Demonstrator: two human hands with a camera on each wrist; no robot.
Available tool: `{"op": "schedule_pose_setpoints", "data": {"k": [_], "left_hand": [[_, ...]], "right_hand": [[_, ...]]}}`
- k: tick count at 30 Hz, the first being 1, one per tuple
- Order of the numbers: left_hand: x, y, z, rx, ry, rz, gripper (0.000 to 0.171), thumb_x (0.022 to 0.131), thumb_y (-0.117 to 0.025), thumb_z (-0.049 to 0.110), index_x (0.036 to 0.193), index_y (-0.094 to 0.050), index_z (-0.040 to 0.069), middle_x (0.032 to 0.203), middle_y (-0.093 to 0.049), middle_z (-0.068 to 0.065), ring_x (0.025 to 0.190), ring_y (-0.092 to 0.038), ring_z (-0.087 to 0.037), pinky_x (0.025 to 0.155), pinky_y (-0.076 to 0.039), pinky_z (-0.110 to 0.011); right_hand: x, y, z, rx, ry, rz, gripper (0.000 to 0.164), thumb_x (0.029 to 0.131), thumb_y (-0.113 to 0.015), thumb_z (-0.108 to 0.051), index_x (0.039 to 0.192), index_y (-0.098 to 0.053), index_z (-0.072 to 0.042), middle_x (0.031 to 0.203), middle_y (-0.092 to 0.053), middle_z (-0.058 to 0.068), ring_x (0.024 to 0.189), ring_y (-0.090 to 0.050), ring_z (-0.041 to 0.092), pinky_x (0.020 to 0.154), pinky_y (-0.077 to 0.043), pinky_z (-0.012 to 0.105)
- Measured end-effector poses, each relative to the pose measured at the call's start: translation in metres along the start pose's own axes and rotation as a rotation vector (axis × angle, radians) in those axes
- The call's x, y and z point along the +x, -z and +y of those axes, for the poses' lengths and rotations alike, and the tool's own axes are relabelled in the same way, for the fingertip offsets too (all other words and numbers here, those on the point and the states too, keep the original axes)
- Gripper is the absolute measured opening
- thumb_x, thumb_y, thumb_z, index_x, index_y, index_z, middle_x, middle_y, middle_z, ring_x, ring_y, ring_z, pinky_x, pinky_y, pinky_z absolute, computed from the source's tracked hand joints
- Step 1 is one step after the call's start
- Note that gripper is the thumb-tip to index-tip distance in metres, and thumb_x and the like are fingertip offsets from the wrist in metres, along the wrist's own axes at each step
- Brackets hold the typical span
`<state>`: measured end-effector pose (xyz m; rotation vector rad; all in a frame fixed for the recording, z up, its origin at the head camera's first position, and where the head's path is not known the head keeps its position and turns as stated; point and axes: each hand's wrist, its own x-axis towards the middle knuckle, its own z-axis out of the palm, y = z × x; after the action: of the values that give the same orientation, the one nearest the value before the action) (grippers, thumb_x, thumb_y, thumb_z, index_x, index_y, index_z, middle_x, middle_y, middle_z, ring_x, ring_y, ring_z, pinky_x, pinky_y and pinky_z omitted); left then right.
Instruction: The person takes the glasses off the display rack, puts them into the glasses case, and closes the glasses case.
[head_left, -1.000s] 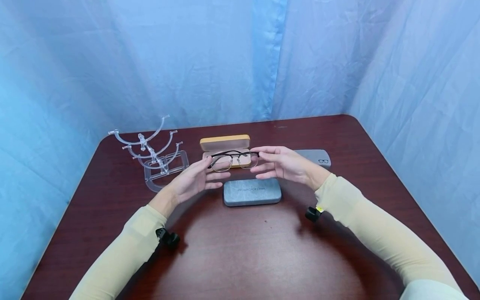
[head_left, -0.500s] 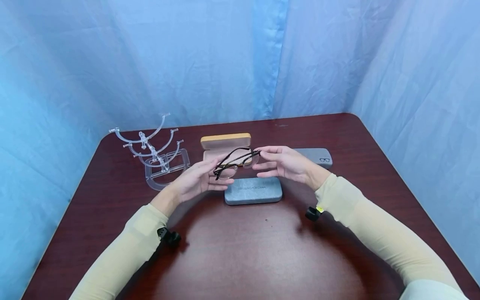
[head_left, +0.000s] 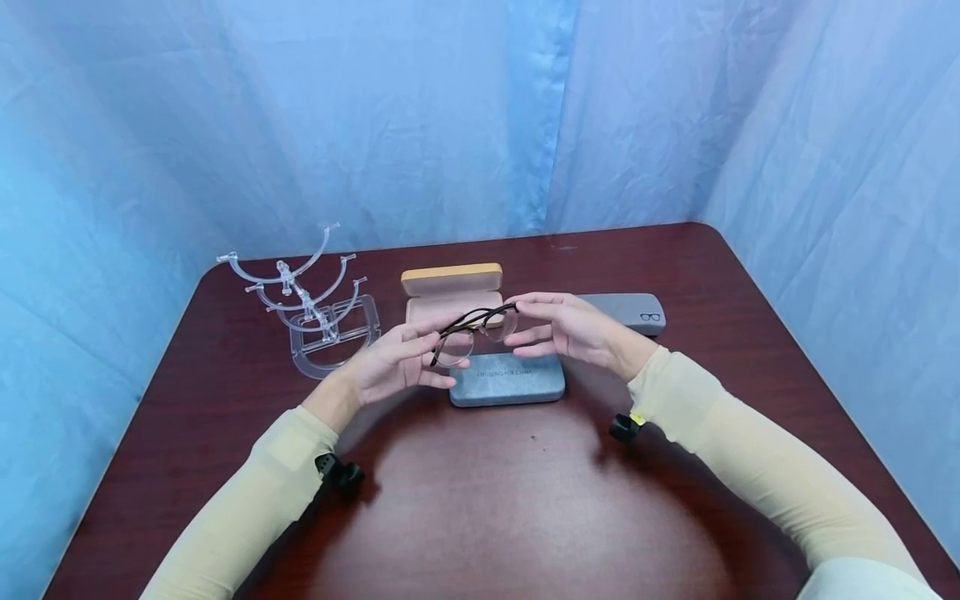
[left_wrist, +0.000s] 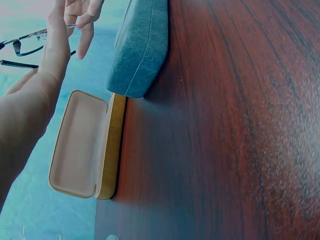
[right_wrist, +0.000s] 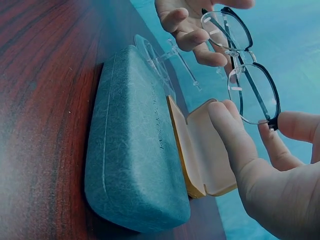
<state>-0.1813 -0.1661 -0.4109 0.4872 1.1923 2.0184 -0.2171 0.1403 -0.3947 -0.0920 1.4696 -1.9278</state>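
Both hands hold a pair of eyeglasses [head_left: 456,347] with dark upper rims and clear round lenses, raised over the table. My right hand [head_left: 576,332] pinches the hinge corner at the right end between thumb and finger. At the other end, my left hand [head_left: 392,360] grips the frame with thumb and index finger, its remaining fingers spread below. The eyeglasses tilt, left end lower, and the temples extend behind the lenses in the right wrist view. Beneath them lies a closed blue-grey glasses case [head_left: 507,383]. Behind is an open yellow glasses case [head_left: 452,281] with a pale lining.
A clear plastic display stand [head_left: 307,308] with several curved arms stands at the back left. A grey case [head_left: 626,310] printed with a glasses symbol lies behind my right hand. Blue curtains [head_left: 405,125] surround the dark red wooden table [head_left: 480,500].
The left end of the eyeglasses has dropped and shifted right, so the frame slants instead of lying level. My left fingers have changed position on it; my right hand stays nearly still.
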Motion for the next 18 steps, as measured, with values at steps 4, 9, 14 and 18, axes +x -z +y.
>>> {"op": "schedule_pose_setpoints", "data": {"k": [4,9,14,18], "left_hand": [[-0.0003,-0.0004,-0.0002,0.003,0.002,0.030,0.078,0.099,-0.069,0.024,0.159,-0.025,-0.001,0.136,-0.061,-0.014,0.124,-0.059,-0.040,0.095,-0.055,-0.050],[-0.0004,-0.0004,0.0001,0.001,0.007,0.059,0.075,0.099,-0.069,0.024,0.157,-0.029,-0.002,0.134,-0.063,-0.015,0.124,-0.059,-0.042,0.095,-0.055,-0.050],[-0.0003,0.0002,-0.0001,-0.014,0.010,0.089,0.066,0.099,-0.070,0.024,0.152,-0.040,-0.001,0.130,-0.066,-0.014,0.120,-0.063,-0.038,0.092,-0.057,-0.047],[-0.0007,0.0011,-0.0011,-0.028,0.016,0.123,0.041,0.103,-0.062,0.021,0.140,-0.056,0.004,0.126,-0.069,-0.013,0.117,-0.065,-0.037,0.088,-0.059,-0.044]], "right_hand": [[-0.0005,-0.0005,0.0001,0.027,-0.010,-0.005,0.047,0.106,-0.056,-0.017,0.149,-0.044,-0.003,0.143,-0.050,0.017,0.104,-0.071,0.032,0.101,-0.049,0.056],[-0.0001,0.0002,0.0001,0.033,-0.012,-0.018,0.048,0.106,-0.055,-0.017,0.150,-0.041,-0.002,0.157,-0.034,0.025,0.104,-0.070,0.032,0.100,-0.049,0.057],[0.0002,0.0006,-0.0002,0.016,-0.005,-0.025,0.051,0.107,-0.053,-0.015,0.153,-0.037,-0.002,0.158,-0.032,0.026,0.101,-0.071,0.030,0.098,-0.051,0.056],[-0.0001,0.0011,-0.0003,-0.001,-0.002,-0.035,0.055,0.106,-0.055,-0.014,0.155,-0.035,0.001,0.155,-0.037,0.025,0.099,-0.072,0.029,0.100,-0.050,0.055]]}}
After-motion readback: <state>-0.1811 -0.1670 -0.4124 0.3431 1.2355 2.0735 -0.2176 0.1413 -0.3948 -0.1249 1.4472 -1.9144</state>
